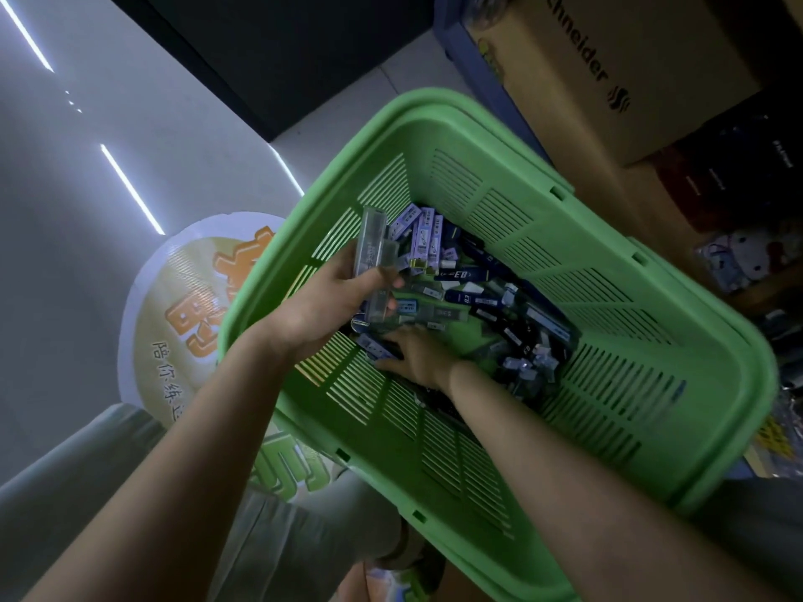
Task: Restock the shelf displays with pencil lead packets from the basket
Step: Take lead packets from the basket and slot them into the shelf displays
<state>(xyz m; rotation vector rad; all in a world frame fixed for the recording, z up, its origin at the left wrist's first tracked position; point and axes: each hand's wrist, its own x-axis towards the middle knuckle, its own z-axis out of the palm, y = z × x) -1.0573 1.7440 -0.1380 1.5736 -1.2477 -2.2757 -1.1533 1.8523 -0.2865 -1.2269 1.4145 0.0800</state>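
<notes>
Picking stage: left hand (334,293) grips a small bunch of clear lead packets (373,254) over the green basket (608,236), right hand (413,354) is down in the loose pile of packets (478,288), can't tell if it's grabbed one. Next I'd guess: pinch another, add it to the bunch, then head to the shelf

Open-topped basket (565,236) admits a hand from above, slatted walls hemming the packets (460,275) all round

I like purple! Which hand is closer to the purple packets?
Left. The left hand holds clear packets just beside the purple packets; the right hand touches the pile farther away.
</notes>
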